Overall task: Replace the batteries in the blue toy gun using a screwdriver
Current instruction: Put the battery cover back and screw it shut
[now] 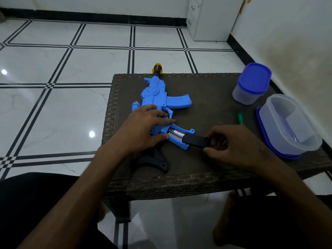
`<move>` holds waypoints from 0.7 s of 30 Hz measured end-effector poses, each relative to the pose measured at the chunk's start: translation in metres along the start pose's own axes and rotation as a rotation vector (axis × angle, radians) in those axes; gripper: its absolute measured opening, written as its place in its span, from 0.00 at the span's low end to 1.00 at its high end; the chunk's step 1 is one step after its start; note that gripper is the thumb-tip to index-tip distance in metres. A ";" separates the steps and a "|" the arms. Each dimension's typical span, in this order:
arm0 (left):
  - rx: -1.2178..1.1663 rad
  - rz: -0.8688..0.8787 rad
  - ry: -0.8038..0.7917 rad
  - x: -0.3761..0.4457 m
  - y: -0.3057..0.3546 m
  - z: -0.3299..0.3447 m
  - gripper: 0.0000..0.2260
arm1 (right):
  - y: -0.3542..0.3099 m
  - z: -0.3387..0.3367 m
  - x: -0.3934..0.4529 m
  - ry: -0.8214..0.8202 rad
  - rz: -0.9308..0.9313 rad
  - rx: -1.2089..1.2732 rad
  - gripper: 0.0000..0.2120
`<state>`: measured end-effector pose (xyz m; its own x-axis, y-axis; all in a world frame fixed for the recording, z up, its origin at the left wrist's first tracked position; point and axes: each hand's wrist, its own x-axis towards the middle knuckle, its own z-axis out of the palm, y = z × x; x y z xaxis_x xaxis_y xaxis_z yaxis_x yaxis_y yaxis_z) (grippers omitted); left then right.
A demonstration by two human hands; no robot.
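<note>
Toy gun (158, 97) flat, grip open, batteries (177, 133) apparently seated.

A floor (93, 56) of glossy white marble-look tiles, divided by paired black lines with small checkered crossings, is seen across the upper and left parts of the frame, and bright reflections of a light are caught on it at the far left and left of centre. White walls edged with a black skirting band (107, 16) are seen along the top and down the right side, and a white cabinet (210, 18) is set against them at the upper right. A dark brown woven-pattern table (206, 108) is placed at centre right, close to the right-hand wall (291, 42).
</note>
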<state>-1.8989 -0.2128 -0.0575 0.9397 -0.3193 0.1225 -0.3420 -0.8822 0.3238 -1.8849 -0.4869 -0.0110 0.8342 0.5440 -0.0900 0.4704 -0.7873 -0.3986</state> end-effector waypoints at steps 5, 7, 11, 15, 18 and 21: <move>0.009 -0.008 -0.011 0.000 0.000 0.000 0.23 | -0.009 0.012 0.004 0.075 0.019 -0.045 0.15; 0.010 -0.003 -0.008 0.000 0.000 0.000 0.23 | -0.012 0.012 0.007 0.068 0.019 -0.077 0.15; 0.013 -0.006 -0.009 0.000 0.000 0.000 0.24 | -0.020 0.007 0.013 0.012 0.021 -0.173 0.14; 0.010 -0.004 -0.009 0.000 0.001 -0.001 0.23 | -0.021 0.000 0.019 -0.080 0.035 -0.240 0.15; 0.009 -0.008 -0.013 0.000 0.001 -0.001 0.23 | -0.020 -0.002 0.023 -0.107 0.036 -0.287 0.17; 0.011 -0.008 -0.016 0.000 0.001 0.000 0.23 | -0.023 -0.003 0.026 -0.139 0.036 -0.312 0.17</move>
<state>-1.8988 -0.2135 -0.0567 0.9424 -0.3176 0.1045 -0.3343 -0.8885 0.3144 -1.8732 -0.4551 -0.0013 0.8150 0.5315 -0.2308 0.5243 -0.8460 -0.0968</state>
